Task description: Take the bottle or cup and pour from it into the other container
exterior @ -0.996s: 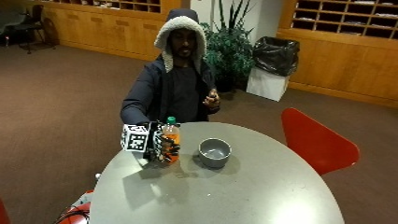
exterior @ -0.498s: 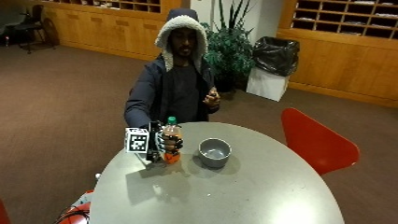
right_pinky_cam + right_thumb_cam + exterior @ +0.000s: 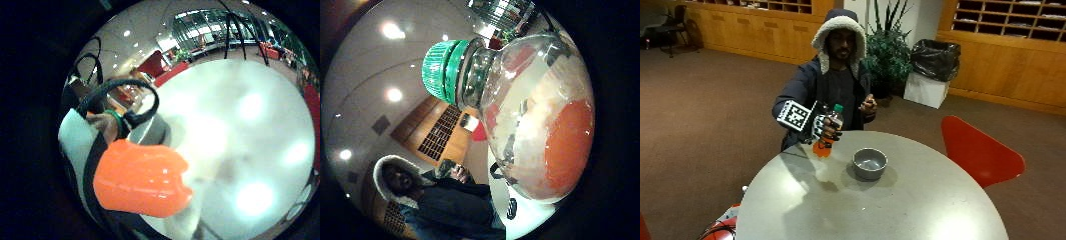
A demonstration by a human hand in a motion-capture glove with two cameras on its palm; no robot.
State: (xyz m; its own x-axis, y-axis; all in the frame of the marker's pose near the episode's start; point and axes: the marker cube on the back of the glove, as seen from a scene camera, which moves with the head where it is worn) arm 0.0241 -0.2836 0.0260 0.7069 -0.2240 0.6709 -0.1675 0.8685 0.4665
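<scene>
The gloved right hand [image 3: 821,126] has its fingers wrapped around the bottle [image 3: 828,131] and holds it up in the air, beside the gray cup [image 3: 869,163] on the table [image 3: 906,210]. The bottle looks upright, with its green cap [image 3: 441,71] on. Picking up looks done, but 1 job is left: pouring into the cup.

The bottle [image 3: 827,131] is clear, shiny plastic with a green ridged plastic cap [image 3: 441,71]. The cup [image 3: 869,163] near the middle of the frame looks like dull grey metal. The counter [image 3: 906,210] is smooth and a little shiny. The right hand [image 3: 821,127] wears a black cloth glove. The chair [image 3: 976,152] at the right is smooth red plastic.
</scene>
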